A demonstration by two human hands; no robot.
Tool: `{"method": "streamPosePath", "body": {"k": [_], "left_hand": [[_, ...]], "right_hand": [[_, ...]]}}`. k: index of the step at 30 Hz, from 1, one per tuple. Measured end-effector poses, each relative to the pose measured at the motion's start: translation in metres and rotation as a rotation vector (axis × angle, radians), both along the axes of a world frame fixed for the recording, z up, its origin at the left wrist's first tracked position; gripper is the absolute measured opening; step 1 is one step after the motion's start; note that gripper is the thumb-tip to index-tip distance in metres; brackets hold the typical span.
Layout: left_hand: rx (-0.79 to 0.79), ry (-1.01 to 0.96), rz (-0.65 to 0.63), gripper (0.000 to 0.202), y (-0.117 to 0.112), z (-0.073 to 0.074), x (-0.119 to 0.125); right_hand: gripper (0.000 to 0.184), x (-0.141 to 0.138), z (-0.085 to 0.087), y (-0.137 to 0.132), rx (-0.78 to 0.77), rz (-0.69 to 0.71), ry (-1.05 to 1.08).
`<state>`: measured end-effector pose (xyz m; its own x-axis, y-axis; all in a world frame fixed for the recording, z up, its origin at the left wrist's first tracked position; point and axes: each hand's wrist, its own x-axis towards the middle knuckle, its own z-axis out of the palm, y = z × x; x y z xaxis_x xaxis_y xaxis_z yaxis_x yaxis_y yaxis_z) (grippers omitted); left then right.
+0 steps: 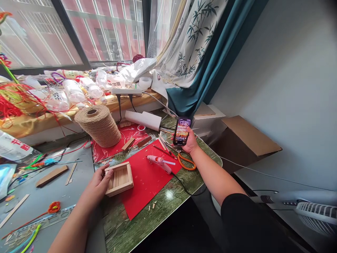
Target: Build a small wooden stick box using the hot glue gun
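My left hand (99,182) is closed on the left side of a small open box made of wooden craft sticks (119,178), tilted so its slatted inside shows. My right hand (190,141) grips a phone (182,131) with its lit screen facing me, above the far right part of the table. Between the hands, a pink hot glue gun (160,162) with a glue stick in its back lies on a red sheet (142,182). Orange-handled scissors (186,162) rest just below my right wrist, beside several pencils or thin tools (165,149).
A big spool of twine (98,125) stands behind the box. Plastic bottles (73,90) and a power strip (126,92) crowd the windowsill. The glue gun's black cord (184,188) hangs over the table edge. An open cardboard box (250,135) and a fan (316,214) are at right.
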<state>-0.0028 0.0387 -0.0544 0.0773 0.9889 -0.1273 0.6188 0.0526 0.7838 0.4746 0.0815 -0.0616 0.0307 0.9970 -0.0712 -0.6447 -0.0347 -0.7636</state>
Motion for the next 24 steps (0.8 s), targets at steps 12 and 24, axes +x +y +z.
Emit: {"method": "streamPosePath", "body": {"k": [12, 24], "left_hand": [[0.007, -0.010, -0.025, 0.076, 0.0020, -0.0059, -0.0031], [-0.004, -0.053, 0.016, 0.076, -0.0007, -0.0001, -0.0025]], "right_hand": [[0.058, -0.0010, 0.0041, -0.0015, 0.025, 0.005, 0.017], [0.066, 0.0007, 0.0032, -0.0008, 0.012, 0.038, 0.035]]}}
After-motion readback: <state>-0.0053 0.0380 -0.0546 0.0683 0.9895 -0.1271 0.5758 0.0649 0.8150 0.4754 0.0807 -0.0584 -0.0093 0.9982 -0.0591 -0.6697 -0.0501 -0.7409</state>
